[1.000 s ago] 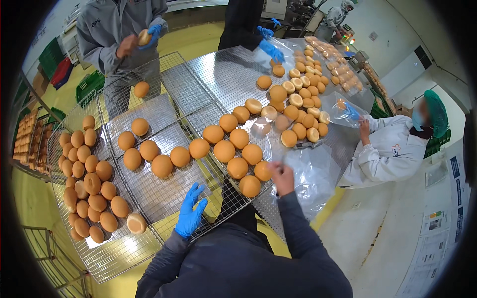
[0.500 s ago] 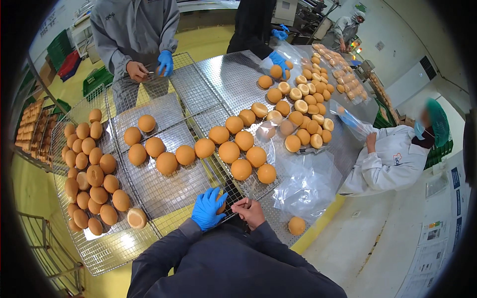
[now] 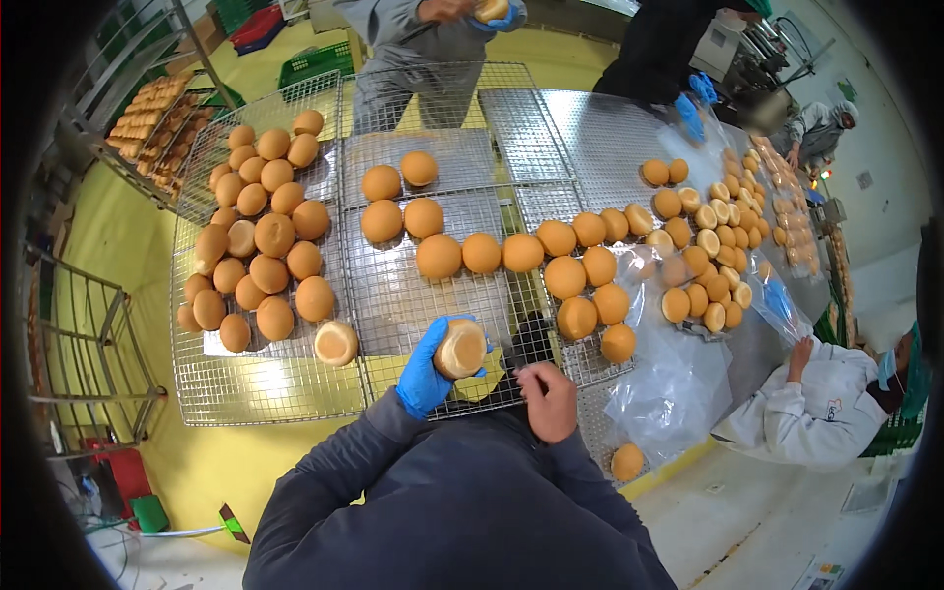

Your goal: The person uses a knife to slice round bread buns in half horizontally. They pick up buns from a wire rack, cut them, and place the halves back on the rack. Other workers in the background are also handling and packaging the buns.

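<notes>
My left hand [image 3: 422,382], in a blue glove, holds a round bun [image 3: 461,350] with its pale underside turned up. To the right of it is my bare right hand [image 3: 549,400], fingers curled and pinched together. Whatever may be between those fingertips is too small to make out. Both hands are over the near edge of the wire racks [image 3: 278,395]. Golden-brown buns lie beyond them in a loose row, among them a bun [image 3: 439,257] on the middle rack. One bun [image 3: 336,343] near the left rack's front shows its pale base.
At left, many buns [image 3: 276,234] crowd the rack. A clear plastic bag [image 3: 669,383] and a single bun [image 3: 627,461] lie at the right. More buns [image 3: 710,241] cover the metal table [image 3: 610,133]. Co-workers stand opposite and at the right; a wheeled rack [image 3: 93,344] stands left.
My left hand has lifted the bun and turned its pale side up. My right hand stays pinched nearby. The view has swung right to left across the table; the person opposite now holds a bun.
</notes>
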`<action>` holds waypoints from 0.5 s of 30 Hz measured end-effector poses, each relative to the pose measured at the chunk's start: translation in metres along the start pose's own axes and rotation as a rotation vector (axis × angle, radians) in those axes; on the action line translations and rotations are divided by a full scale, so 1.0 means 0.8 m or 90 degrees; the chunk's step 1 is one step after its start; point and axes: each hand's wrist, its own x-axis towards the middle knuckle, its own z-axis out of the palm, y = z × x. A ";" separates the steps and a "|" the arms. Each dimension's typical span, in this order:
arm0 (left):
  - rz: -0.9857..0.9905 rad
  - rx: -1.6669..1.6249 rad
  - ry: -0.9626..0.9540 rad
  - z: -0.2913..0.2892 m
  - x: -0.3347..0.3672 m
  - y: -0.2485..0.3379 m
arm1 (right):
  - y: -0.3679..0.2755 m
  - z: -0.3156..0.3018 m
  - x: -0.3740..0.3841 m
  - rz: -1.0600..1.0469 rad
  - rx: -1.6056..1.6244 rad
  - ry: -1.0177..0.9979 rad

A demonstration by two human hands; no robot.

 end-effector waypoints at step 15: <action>0.060 0.012 0.040 0.013 -0.015 0.011 | -0.055 -0.025 0.029 -0.073 -0.132 -0.047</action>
